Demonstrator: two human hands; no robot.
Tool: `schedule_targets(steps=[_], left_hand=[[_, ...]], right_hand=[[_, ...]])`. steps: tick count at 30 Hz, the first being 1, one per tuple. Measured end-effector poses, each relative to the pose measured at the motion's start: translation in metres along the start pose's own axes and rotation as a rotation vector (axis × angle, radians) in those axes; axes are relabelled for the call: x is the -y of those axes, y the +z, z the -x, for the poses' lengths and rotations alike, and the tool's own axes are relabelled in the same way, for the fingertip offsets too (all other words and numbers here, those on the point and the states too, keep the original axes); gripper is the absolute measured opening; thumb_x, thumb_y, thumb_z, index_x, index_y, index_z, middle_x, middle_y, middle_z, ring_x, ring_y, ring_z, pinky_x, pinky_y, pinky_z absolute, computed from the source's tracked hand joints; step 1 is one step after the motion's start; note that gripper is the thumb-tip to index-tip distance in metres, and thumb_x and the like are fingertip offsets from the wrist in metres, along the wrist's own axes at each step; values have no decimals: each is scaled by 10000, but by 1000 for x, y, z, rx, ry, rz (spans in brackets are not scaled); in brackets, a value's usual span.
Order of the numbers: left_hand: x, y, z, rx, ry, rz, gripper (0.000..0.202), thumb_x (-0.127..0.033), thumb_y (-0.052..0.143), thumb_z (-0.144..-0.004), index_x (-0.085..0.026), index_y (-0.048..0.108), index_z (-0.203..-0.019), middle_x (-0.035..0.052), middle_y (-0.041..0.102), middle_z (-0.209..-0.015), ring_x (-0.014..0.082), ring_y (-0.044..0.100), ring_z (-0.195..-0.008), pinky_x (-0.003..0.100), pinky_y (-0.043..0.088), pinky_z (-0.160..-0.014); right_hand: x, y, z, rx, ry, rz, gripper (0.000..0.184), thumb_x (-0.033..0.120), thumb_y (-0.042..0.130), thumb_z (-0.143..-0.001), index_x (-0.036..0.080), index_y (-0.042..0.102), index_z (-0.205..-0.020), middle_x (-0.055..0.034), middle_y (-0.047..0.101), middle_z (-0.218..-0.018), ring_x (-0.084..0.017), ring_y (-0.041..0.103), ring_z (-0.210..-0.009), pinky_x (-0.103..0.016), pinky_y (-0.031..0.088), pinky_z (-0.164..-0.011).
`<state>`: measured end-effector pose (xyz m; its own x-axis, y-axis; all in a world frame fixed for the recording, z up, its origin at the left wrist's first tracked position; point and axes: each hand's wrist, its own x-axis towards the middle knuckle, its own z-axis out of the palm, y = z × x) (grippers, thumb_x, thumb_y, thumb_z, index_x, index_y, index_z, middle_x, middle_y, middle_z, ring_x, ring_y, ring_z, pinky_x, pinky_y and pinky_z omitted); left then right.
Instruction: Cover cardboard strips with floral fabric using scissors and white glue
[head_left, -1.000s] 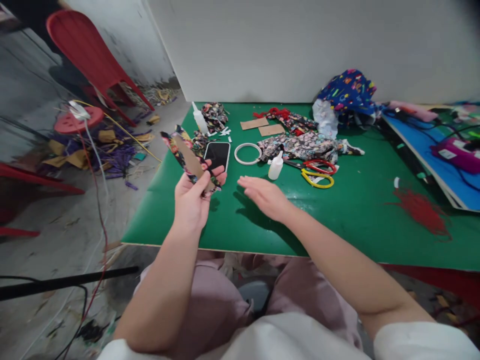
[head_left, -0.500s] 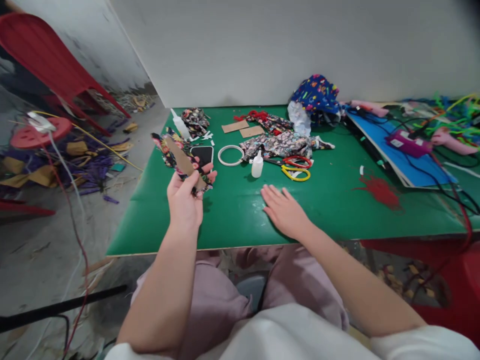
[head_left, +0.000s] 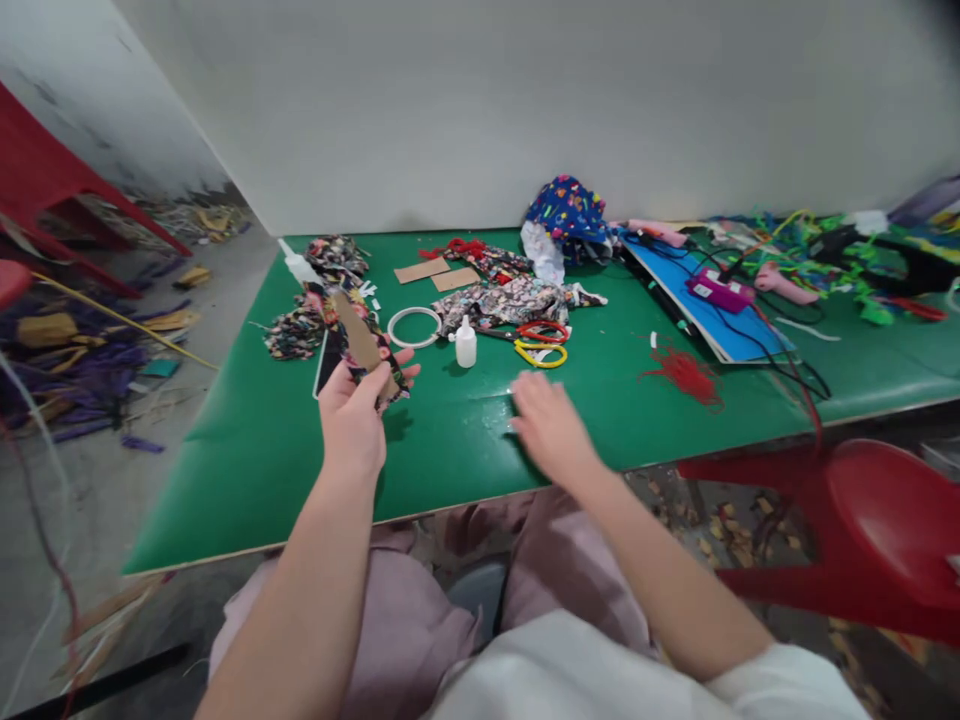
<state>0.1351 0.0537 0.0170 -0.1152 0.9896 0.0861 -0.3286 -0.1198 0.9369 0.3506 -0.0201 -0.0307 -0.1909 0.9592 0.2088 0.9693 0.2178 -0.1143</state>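
My left hand (head_left: 356, 410) is closed around a strip of brown cardboard with dark floral fabric (head_left: 363, 345), held tilted above the table. Partly behind that hand lies a phone (head_left: 322, 365). My right hand (head_left: 551, 420), slightly blurred, is over the green table (head_left: 450, 440) with its fingers stretched out and nothing in it. Beyond it are scissors with one red and one yellow handle (head_left: 541, 353). A small white squeeze bottle (head_left: 466, 343) stands between the hands, near a white ring (head_left: 415, 327). Crumpled floral fabric (head_left: 502, 305) lies behind the bottle.
At the back are two cardboard pieces (head_left: 421, 270), a blue patterned cloth (head_left: 568, 215) and another white bottle (head_left: 298, 265). Red threads (head_left: 684, 375) lie to the right, near a blue board (head_left: 712, 300) with a purple device (head_left: 720, 290) and cables. A red stool (head_left: 900, 510) stands below right.
The view has swung to the right, so the table's things sit further left. My right hand seems slightly raised from the tabletop. The left hand keeps its hold on the fabric-covered cardboard.
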Motion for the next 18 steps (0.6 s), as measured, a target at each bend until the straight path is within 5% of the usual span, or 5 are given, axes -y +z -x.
schedule_targets(steps=[3, 5, 13, 15, 18], left_hand=[[2, 8, 0, 8, -1, -23, 282, -219, 617, -674, -154, 582, -946, 47, 681, -788, 175, 653, -677, 238, 481, -563], [2, 11, 0, 2, 6, -25, 279, -223, 613, -677, -155, 584, -945, 39, 677, -773, 160, 645, -642, 225, 473, -537], [3, 18, 5, 31, -149, 20, 252, -388, 562, -743, -152, 572, -830, 13, 629, -666, 103, 577, -491, 202, 451, -452], [3, 21, 6, 61, -194, 36, 258, -387, 572, -737, -148, 575, -836, 17, 630, -677, 112, 590, -519, 208, 457, -465], [1, 24, 5, 80, -238, 40, 251, -369, 598, -714, -144, 583, -824, 16, 632, -661, 133, 610, -553, 213, 455, -470]], right_hand=[[52, 11, -22, 63, -200, -98, 484, 393, 272, -888, 193, 337, -1324, -69, 330, -1396, -210, 263, -1295, -447, 219, -1044], [54, 14, -24, 75, -169, -103, 495, 425, 264, -885, 204, 344, -1320, -68, 321, -1400, -210, 270, -1292, -452, 216, -1043], [-69, -3, 30, -15, 311, 120, 480, 385, 315, -877, 155, 402, -1289, -117, 400, -1345, -291, 348, -1241, -546, 279, -965], [-88, -11, 28, -62, 339, 146, 414, 365, 360, -863, 149, 543, -1164, -118, 490, -1272, -316, 361, -1222, -551, 304, -940], [-97, -22, -1, -146, 234, 35, 342, 299, 387, -860, 123, 625, -1030, -113, 637, -1052, -218, 531, -1030, -376, 393, -914]])
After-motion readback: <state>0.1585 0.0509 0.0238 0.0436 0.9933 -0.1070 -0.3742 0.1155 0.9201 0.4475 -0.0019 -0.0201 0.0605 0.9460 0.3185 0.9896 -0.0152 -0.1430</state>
